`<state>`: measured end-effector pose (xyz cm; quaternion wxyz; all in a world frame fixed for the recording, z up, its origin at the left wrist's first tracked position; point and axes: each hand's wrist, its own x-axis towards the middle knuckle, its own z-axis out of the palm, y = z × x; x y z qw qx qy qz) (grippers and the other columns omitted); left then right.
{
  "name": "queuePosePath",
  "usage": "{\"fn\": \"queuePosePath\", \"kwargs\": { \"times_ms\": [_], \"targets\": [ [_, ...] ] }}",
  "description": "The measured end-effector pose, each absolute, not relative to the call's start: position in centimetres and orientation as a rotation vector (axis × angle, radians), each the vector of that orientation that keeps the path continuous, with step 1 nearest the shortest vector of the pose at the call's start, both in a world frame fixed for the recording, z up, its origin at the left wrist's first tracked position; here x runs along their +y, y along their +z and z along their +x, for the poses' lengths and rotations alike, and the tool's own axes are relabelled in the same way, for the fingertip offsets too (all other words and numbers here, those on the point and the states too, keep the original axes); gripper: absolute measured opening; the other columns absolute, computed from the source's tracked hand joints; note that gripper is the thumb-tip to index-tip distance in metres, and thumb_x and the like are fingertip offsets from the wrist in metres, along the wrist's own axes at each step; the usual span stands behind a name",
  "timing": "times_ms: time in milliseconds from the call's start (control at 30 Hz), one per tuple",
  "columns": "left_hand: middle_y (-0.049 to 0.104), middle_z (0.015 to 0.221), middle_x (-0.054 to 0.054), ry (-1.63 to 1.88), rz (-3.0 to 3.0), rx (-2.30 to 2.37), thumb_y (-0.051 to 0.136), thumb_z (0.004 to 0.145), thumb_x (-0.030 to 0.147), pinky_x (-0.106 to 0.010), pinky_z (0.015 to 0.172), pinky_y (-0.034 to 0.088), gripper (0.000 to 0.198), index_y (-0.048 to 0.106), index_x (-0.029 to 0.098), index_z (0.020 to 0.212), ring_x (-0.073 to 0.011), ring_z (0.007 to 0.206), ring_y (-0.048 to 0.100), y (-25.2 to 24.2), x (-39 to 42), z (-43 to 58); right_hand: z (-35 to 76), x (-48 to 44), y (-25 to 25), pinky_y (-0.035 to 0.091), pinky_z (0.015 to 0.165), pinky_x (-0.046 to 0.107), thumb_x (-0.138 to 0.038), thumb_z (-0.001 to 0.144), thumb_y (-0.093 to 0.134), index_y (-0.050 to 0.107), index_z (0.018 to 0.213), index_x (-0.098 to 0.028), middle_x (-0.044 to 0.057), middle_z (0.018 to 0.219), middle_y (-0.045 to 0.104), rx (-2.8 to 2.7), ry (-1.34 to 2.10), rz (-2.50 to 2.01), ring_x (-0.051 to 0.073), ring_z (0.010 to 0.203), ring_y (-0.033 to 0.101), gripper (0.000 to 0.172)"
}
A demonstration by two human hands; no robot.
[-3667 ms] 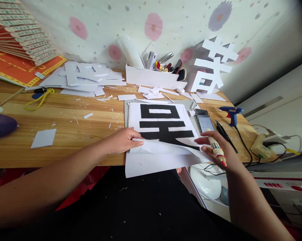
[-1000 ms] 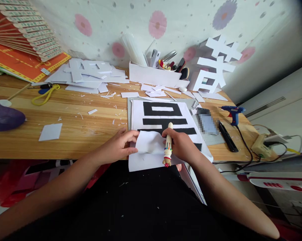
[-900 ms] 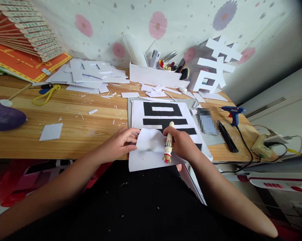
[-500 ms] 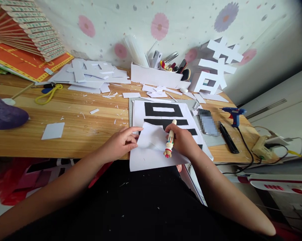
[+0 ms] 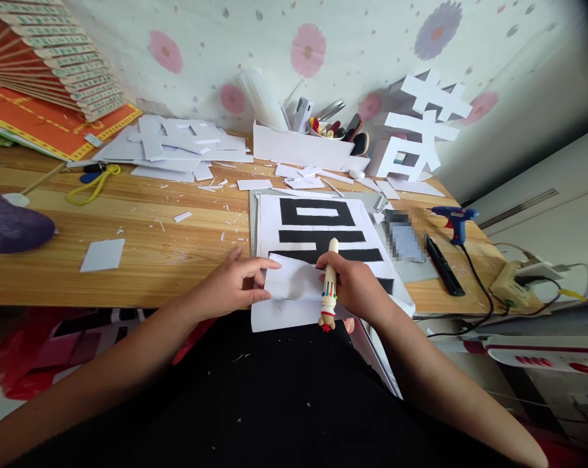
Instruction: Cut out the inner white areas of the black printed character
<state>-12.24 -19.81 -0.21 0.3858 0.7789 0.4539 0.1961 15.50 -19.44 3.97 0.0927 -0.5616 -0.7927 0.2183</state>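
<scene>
A white sheet printed with a large black character (image 5: pixel 318 224) lies on a grey cutting mat at the near edge of the wooden desk (image 5: pixel 128 240). Its lower part is folded up into a white flap (image 5: pixel 291 281). My left hand (image 5: pixel 235 283) pinches the flap's left edge between thumb and fingers. My right hand (image 5: pixel 355 283) is closed around a fat cream multi-colour pen (image 5: pixel 329 286), held upright against the flap's right side. A second white sheet (image 5: pixel 284 315) hangs over the desk edge under the flap.
A blue glue gun (image 5: pixel 453 218) with its cord, a black bar-shaped tool (image 5: pixel 443 263) and a phone (image 5: pixel 405 237) lie to the right. A white tool box (image 5: pixel 298 146), a standing white cut-out character (image 5: pixel 418 127) and stacked white pieces (image 5: pixel 177 146) line the back. A loose white square (image 5: pixel 102 255) lies left.
My right hand has come from the sheet's right corner to the middle of the flap with the pen. The flap lifted, then was pressed lower. My left hand keeps its grip.
</scene>
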Motion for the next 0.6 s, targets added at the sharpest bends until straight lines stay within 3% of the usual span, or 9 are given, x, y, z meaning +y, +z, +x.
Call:
{"fn": "queuePosePath", "kwargs": {
  "times_ms": [133,200,267,333,433,600],
  "targets": [
    [0.074,0.082,0.002,0.542,1.959,1.204,0.064,0.088,0.053,-0.060,0.120,0.012,0.080,0.032,0.024,0.155,-0.0258,0.107,0.065,0.0,-20.4,-12.0,15.8,-20.1,3.7,0.039,0.061,0.025,-0.017,0.083,0.057,0.061,0.104,-0.024,-0.001,0.074,0.067,-2.321,0.619,-1.625,0.016,0.059,0.056,0.022],
    [0.076,0.085,0.000,0.516,1.961,1.229,0.067,0.085,0.056,-0.061,0.119,0.012,0.091,0.026,0.024,0.159,-0.0287,0.119,0.061,0.2,-20.5,-12.0,16.0,-20.5,3.6,0.040,0.061,0.025,-0.020,0.084,0.058,0.061,0.104,-0.024,-0.002,0.071,0.064,-2.292,0.660,-1.610,0.015,0.058,0.055,0.020],
    [0.078,0.105,-0.005,0.421,2.016,1.219,0.071,0.081,0.057,-0.065,0.119,0.005,0.078,0.046,0.028,0.149,-0.0317,0.127,0.057,0.5,-20.4,-11.9,16.1,-20.8,3.6,0.040,0.060,0.025,-0.021,0.084,0.059,0.060,0.103,-0.024,-0.003,0.067,0.062,-2.280,0.702,-1.591,0.015,0.057,0.053,0.019],
    [0.073,0.124,-0.007,0.303,2.098,1.170,0.073,0.080,0.055,-0.069,0.117,-0.003,0.051,0.068,0.030,0.124,-0.0357,0.135,0.050,0.8,-20.3,-11.8,16.2,-21.2,3.7,0.040,0.060,0.025,-0.022,0.084,0.059,0.061,0.102,-0.023,-0.003,0.066,0.060,-2.284,0.714,-1.569,0.014,0.057,0.052,0.018],
    [0.073,0.118,-0.009,0.168,2.238,1.086,0.077,0.080,0.049,-0.072,0.115,-0.008,0.030,0.077,0.026,0.100,-0.0400,0.143,0.040,1.1,-20.5,-11.6,16.5,-21.9,4.0,0.041,0.061,0.026,-0.023,0.085,0.059,0.062,0.101,-0.023,-0.002,0.070,0.063,-2.315,0.732,-1.515,0.014,0.059,0.053,0.016],
    [0.068,0.113,-0.006,0.102,2.432,1.000,0.082,0.077,0.042,-0.068,0.117,-0.011,0.047,0.072,0.035,0.122,-0.0383,0.146,0.036,1.5,-21.3,-11.8,18.2,-23.2,5.0,0.045,0.067,0.027,-0.030,0.084,0.069,0.064,0.102,-0.022,0.001,0.082,0.069,-2.473,0.907,-1.379,0.016,0.069,0.062,0.020]
  ]
}}
